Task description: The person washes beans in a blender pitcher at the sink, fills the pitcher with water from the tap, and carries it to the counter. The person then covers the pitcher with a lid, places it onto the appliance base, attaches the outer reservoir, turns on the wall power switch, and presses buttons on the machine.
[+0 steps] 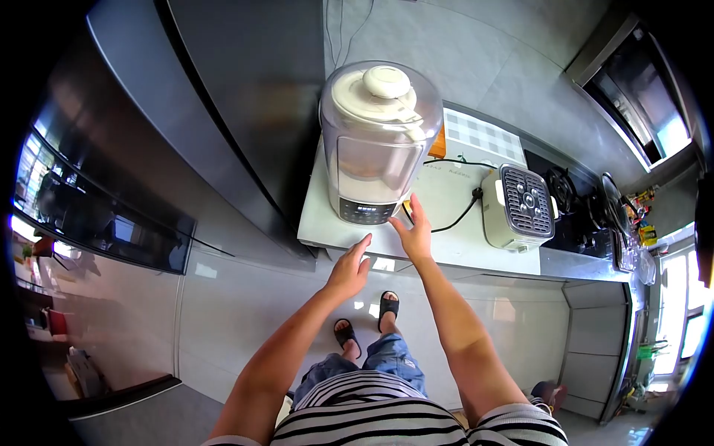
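Observation:
A large countertop blender [378, 171] stands upright at the counter's left end, its pale jug and cream lid enclosed in a clear cover. A dark control panel [366, 211] with lit symbols is at the bottom of its front. My right hand [415, 232] is at the lower right of the base, thumb and fingers apart, holding nothing; the thumb is by the base, and whether it touches I cannot tell. My left hand [349, 270] hangs in front of the counter edge, apart from the blender, fingers stretched out and nothing held.
A cream appliance with a dark slotted top [526, 199] stands farther right on the white counter [476, 256]. A black cable with a plug [477, 195] lies between it and the blender. Beyond are a black gas hob [563, 186] and pans. A tall dark cabinet [245, 89] borders the left.

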The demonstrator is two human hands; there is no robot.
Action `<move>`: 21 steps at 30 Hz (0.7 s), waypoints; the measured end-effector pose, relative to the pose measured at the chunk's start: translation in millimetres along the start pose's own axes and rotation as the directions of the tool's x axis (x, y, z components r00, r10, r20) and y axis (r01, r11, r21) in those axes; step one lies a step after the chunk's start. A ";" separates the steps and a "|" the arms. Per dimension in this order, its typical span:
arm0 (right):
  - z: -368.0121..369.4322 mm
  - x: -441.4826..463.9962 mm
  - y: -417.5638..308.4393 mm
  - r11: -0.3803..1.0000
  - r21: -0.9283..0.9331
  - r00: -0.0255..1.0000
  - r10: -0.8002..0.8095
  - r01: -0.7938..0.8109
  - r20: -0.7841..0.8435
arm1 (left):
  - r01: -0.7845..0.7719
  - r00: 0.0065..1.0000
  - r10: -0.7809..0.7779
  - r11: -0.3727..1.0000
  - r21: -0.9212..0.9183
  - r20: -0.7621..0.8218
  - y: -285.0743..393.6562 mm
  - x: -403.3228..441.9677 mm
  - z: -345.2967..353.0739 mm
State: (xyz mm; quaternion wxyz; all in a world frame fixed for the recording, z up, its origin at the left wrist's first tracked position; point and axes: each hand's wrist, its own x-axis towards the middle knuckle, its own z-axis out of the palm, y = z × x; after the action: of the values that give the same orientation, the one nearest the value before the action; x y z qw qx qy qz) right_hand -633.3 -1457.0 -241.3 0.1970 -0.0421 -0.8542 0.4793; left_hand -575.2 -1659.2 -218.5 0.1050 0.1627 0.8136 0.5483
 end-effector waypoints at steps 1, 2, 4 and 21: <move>-0.2 1.6 0.3 1.000 0.010 1.000 0.000 0.000 0.022 | -0.002 1.000 0.002 1.000 0.001 0.003 0.0 1.7 0.9; 0.3 3.3 0.4 1.000 0.020 0.999 -0.001 0.000 0.045 | -0.002 1.000 0.002 1.000 0.005 0.007 -0.1 2.8 1.5; 4.5 7.3 -1.5 0.998 0.061 0.999 0.001 -0.003 0.035 | -0.002 1.000 0.002 1.000 0.014 0.012 0.5 4.9 1.3; 9.8 9.9 -4.7 0.996 0.083 1.000 0.026 -0.027 0.015 | 0.021 1.000 -0.021 1.000 0.011 0.000 6.0 6.1 2.1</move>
State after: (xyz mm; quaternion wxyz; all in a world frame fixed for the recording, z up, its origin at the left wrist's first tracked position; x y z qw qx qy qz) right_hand -645.5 -1464.8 -239.0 0.1862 -0.0419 -0.8342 0.5174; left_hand -579.3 -1653.0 -213.7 0.1099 0.1545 0.8182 0.5428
